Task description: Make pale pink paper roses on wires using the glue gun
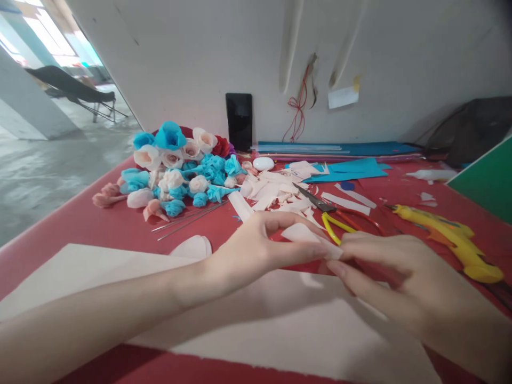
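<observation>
A small pale pink paper petal (299,233) is pinched between the fingers of my left hand (260,240). My right hand (384,272) grips the narrow end of the same petal with thumb and forefinger, so both hands meet on it. Beneath them a large pale sheet of paper (248,325) lies across the table front. Rounded cut petals (192,247) rest at the sheet's far edge, left of my left hand. Just beyond my hands lie scissors (320,201) with dark blades and a tool with yellow handles (331,228), partly hidden by my right hand.
Paper flowers (172,181) in blue, white and pink are heaped at the back left, with thin wires (188,221) before them. Paper scraps (276,189) pile up centrally. A yellow glue gun (448,234) lies right. A dark phone (239,121) leans on the wall behind.
</observation>
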Demonstrator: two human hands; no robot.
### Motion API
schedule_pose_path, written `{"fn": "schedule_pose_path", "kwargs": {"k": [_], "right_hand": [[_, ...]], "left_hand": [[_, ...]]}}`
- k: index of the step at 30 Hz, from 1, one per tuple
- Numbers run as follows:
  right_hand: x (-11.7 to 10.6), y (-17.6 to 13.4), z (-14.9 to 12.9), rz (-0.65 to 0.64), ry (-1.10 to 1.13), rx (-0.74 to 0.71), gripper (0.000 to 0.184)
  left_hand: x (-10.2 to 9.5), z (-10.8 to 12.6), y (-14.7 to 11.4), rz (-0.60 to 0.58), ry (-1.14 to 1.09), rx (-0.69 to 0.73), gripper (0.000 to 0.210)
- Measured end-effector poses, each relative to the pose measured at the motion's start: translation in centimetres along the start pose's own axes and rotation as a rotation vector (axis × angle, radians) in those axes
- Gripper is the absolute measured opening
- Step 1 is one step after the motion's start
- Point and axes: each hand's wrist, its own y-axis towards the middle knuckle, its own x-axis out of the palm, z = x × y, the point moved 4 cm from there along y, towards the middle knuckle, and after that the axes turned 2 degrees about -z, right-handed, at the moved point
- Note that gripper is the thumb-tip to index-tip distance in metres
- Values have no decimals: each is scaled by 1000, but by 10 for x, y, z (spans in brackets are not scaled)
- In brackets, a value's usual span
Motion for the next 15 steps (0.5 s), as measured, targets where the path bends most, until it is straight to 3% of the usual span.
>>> {"fn": "schedule_pose_path", "kwargs": {"k": [3,10,15], "right_hand": [[-1,-2,7,-70,14,37,24],[5,-4,13,-194,67,106,26],[8,-4,15,-276,70,210,26]], "left_hand": [[-2,-1,3,-53,64,0,9],[-5,1,3,-65,522,-17,17],[0,5,0,-73,659,-2,15]]}}
